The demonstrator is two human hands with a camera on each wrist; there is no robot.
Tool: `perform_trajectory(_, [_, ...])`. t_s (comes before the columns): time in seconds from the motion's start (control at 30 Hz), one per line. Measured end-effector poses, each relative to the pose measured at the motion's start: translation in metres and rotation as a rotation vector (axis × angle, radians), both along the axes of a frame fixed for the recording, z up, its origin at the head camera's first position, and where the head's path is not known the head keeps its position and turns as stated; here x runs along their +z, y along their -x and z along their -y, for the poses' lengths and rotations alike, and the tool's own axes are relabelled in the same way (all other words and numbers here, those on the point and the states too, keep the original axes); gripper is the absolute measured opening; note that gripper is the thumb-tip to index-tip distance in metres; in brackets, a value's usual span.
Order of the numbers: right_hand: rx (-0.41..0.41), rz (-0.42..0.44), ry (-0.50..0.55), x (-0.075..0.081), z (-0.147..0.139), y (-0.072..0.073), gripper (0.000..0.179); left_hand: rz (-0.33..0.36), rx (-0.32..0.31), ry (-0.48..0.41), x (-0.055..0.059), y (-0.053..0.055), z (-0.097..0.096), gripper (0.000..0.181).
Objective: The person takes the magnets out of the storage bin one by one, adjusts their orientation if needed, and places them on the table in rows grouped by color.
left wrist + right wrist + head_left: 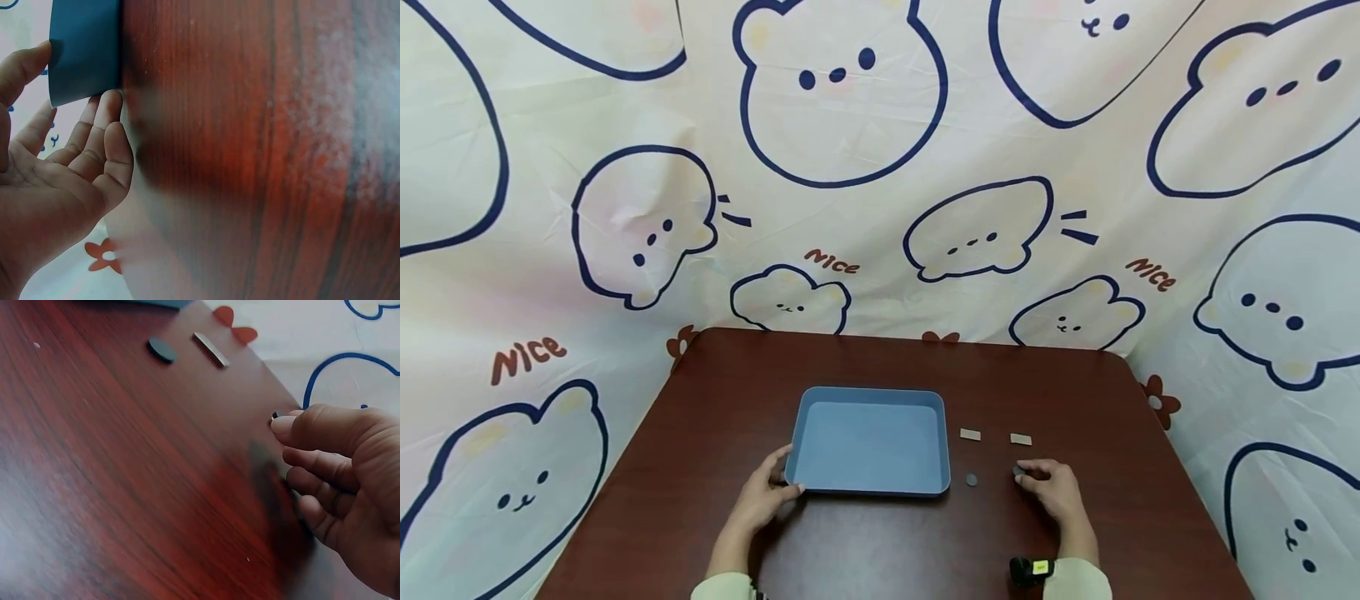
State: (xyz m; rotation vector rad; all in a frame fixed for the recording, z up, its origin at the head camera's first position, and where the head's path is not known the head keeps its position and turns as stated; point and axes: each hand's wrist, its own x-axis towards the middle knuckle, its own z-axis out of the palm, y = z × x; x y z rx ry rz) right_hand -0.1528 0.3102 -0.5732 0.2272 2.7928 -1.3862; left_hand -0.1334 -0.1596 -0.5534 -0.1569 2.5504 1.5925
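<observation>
Now, at the near left corner of the blue tray [868,442]: left hand [765,493] steadying, thumb over the rim, fingers [103,134] loosely curled against the outer wall, a light grip on the corner. Right hand [1054,487] on the dark wooden table [865,542], right of the tray, fingers curled, fingertips pinching a small dark disc [1018,471]; only a sliver of it showing past the thumb tip in the right wrist view. A second dark disc [972,479] flat on the table just beside the tray's near right corner. Two pale rectangular tiles [970,433] [1020,438] farther back, apart from each other.

To do this well, judged from the pictures: pinch by the disc's edge, thin and flat, likely to slip on the smooth wood. Lift straight up, clear of the tray wall, then set down inside rather than drop. Keep the tray pinned so no nudge shifts it toward the near disc.
</observation>
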Motion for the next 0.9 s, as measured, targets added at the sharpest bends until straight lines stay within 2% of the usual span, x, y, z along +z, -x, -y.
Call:
perform_trajectory(0.37, [0.002,0.009,-0.062,0.0011,-0.0102,-0.0037,0.025,0.013,0.001,0.002,0.0016,0.0030,-0.0001,0.068])
perform_trajectory(0.53, [-0.008,-0.004,-0.081,-0.0029,-0.0099,-0.0038,0.024,0.013,0.000,-0.006,-0.0014,0.0045,0.0014,0.069])
perform_trajectory(0.9, [-0.023,-0.030,-0.094,-0.0081,-0.0095,-0.0040,0.024,0.021,0.001,-0.021,0.0013,0.0037,0.0018,0.070])
